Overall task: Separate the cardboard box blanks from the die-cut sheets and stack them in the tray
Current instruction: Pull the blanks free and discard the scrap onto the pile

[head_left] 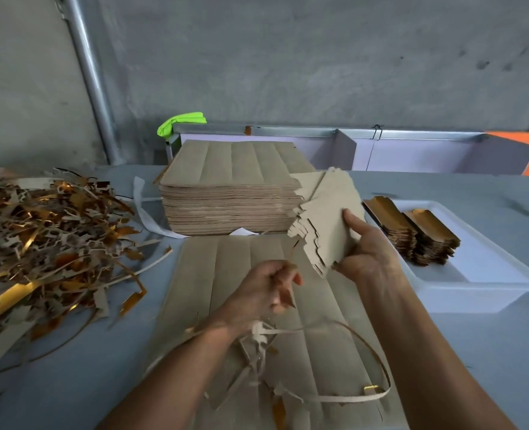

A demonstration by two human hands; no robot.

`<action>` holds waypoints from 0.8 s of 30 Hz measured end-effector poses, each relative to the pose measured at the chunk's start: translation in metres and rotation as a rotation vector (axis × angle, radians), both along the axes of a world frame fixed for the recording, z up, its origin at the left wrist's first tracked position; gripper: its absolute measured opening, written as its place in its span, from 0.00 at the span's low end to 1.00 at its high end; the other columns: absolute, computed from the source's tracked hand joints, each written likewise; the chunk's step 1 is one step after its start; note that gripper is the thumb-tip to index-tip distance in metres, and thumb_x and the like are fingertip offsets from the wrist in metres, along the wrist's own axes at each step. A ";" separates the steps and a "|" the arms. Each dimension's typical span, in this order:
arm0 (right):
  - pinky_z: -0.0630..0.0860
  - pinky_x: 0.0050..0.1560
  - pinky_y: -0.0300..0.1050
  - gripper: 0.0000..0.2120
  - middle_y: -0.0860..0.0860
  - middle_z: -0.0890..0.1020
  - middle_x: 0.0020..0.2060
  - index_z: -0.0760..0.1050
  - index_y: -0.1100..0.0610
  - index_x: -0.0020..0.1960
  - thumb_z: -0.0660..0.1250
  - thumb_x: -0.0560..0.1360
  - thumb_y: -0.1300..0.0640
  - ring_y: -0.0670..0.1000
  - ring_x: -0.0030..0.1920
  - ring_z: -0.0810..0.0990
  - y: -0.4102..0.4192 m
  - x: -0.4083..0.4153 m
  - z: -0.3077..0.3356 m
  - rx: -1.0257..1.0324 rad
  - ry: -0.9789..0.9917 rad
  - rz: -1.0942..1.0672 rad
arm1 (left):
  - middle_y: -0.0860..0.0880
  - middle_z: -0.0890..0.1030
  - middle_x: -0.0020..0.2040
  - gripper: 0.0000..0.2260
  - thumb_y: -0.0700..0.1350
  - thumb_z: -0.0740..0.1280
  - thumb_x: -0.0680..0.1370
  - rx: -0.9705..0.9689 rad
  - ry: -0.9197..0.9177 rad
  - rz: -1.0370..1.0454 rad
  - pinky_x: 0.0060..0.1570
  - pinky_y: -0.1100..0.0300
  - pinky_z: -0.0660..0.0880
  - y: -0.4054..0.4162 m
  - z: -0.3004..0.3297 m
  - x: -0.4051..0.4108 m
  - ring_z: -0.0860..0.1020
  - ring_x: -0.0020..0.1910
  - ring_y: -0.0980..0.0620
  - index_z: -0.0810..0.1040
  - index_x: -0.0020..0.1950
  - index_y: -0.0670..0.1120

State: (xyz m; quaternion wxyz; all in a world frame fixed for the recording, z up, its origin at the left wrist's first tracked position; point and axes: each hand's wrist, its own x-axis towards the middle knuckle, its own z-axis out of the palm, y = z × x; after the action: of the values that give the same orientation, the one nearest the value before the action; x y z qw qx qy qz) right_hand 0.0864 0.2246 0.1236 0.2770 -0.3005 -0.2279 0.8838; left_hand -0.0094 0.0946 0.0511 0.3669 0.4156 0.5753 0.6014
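Right hand [367, 252] grips fanned bundle of box blanks [325, 218], raised above table's middle, tilted toward white tray [486, 293] at right edge; likely ready to drop there. Tray holds two gold-faced blank stacks [412, 234] at far end; near end bare, room for more. Left hand [263, 290] clenched on waste trim strips [288, 367] dangling over die-cut sheet [226, 274] lying near front edge; probably bound for scrap pile [40, 237] at left edge. Tall sheet stack [229, 193] stands behind, toward back edge.
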 end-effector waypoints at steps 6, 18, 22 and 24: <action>0.76 0.53 0.58 0.07 0.54 0.85 0.42 0.78 0.60 0.51 0.68 0.75 0.57 0.54 0.52 0.82 0.020 0.023 -0.018 0.000 0.035 -0.071 | 0.50 0.68 0.26 0.14 0.39 0.52 0.82 -0.112 -0.104 0.272 0.18 0.69 0.59 -0.026 0.009 -0.054 0.64 0.19 0.60 0.71 0.40 0.42; 0.74 0.57 0.56 0.16 0.54 0.82 0.55 0.75 0.59 0.62 0.67 0.76 0.57 0.54 0.57 0.80 0.022 0.040 -0.042 0.053 -0.095 -0.071 | 0.44 0.43 0.77 0.44 0.55 0.69 0.73 -0.981 1.144 -0.261 0.73 0.47 0.54 -0.047 -0.024 -0.055 0.46 0.76 0.41 0.42 0.77 0.53; 0.75 0.46 0.56 0.19 0.54 0.80 0.59 0.74 0.59 0.65 0.67 0.76 0.57 0.55 0.56 0.80 0.018 0.041 -0.052 0.068 -0.127 -0.056 | 0.50 0.38 0.78 0.38 0.63 0.62 0.76 -0.990 0.837 -0.300 0.74 0.43 0.45 -0.045 -0.022 -0.043 0.39 0.76 0.46 0.41 0.77 0.59; 0.75 0.46 0.57 0.17 0.55 0.80 0.60 0.75 0.58 0.63 0.67 0.75 0.58 0.55 0.58 0.79 0.017 0.042 -0.056 0.080 -0.148 -0.041 | 0.48 0.38 0.77 0.43 0.55 0.70 0.73 -1.017 0.922 -0.328 0.73 0.41 0.48 -0.048 -0.026 -0.031 0.39 0.76 0.42 0.41 0.76 0.61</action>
State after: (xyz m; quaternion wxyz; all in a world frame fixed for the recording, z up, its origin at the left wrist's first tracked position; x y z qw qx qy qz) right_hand 0.1280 0.2412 0.0676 0.2893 -0.3584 -0.2767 0.8434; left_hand -0.0402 0.0468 0.0253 0.3206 0.4864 0.8117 -0.0422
